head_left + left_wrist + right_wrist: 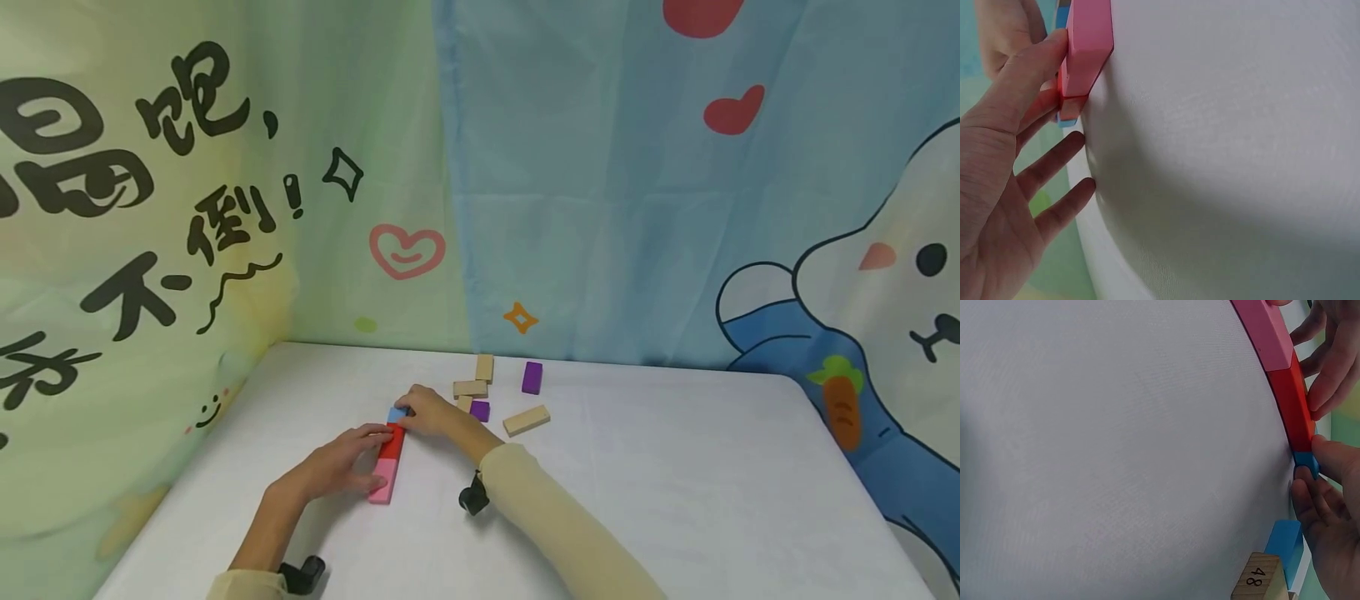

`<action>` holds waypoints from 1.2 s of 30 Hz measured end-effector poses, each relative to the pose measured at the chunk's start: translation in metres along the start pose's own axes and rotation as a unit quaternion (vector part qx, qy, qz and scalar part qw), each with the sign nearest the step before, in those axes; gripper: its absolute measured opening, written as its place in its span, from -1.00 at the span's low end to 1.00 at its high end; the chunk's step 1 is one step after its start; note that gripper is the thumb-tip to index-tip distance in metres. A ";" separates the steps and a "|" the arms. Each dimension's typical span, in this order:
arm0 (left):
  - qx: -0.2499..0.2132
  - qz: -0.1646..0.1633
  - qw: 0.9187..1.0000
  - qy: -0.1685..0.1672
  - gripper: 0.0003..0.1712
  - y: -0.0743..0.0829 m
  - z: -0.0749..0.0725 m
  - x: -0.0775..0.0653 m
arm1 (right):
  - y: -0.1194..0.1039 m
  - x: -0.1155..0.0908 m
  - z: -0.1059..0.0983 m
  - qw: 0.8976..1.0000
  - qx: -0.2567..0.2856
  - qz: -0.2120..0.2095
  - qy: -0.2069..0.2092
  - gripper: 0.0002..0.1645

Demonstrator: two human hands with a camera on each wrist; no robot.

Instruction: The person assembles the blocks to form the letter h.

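Observation:
A pink block [381, 483], a red block [391, 443] and a blue block [396, 414] lie end to end in a row on the white table. My left hand [330, 468] is at the row's left side. Its thumb touches the pink block and its forefinger reaches the red one; the other fingers are spread in the left wrist view. At the far end, my right hand [426, 412] pinches the blue block between thumb and fingertips, as the right wrist view shows. The right hand partly hides that block in the head view.
Behind the right hand lie several plain wooden blocks [470, 388] and a purple block [480, 411]. Another purple block [532, 378] and a slanted wooden block [527, 420] are farther right. A wooden block marked 48 [1258, 579] shows near the right hand. Printed curtains [585, 208] hang behind the table.

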State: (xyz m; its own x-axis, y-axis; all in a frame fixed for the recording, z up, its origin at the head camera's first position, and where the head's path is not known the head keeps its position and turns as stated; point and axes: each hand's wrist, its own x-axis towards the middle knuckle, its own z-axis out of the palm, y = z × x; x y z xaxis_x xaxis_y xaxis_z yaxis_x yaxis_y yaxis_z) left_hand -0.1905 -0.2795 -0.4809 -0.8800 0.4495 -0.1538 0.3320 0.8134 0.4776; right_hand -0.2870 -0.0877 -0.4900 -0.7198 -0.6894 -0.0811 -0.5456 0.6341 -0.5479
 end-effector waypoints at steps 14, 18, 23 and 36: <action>0.007 -0.013 1.000 -0.023 0.03 -0.002 -0.004 0.008 | 0.007 -0.001 0.001 1.000 0.021 -0.001 0.010 -0.58; 0.006 -0.024 0.999 -0.031 0.04 0.000 -0.005 0.009 | 0.009 -0.002 0.000 0.999 0.035 0.000 0.014 -0.59; 0.004 -0.041 0.998 -0.037 0.04 0.000 -0.006 0.010 | 0.010 -0.003 0.002 0.998 0.056 -0.003 0.019 -0.61; 0.034 -0.036 0.998 -0.034 0.00 0.001 -0.005 0.016 | 0.007 -0.008 0.002 0.998 0.037 -0.018 0.039 -0.62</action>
State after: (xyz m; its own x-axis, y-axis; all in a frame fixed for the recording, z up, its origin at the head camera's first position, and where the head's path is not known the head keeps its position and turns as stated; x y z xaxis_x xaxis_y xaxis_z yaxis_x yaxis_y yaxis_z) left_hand -0.2058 -0.2739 -0.4784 -0.8780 0.4107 -0.2460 0.2928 0.8672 0.4027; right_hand -0.2841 -0.0788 -0.4951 -0.7329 -0.6804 0.0039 -0.5414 0.5796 -0.6091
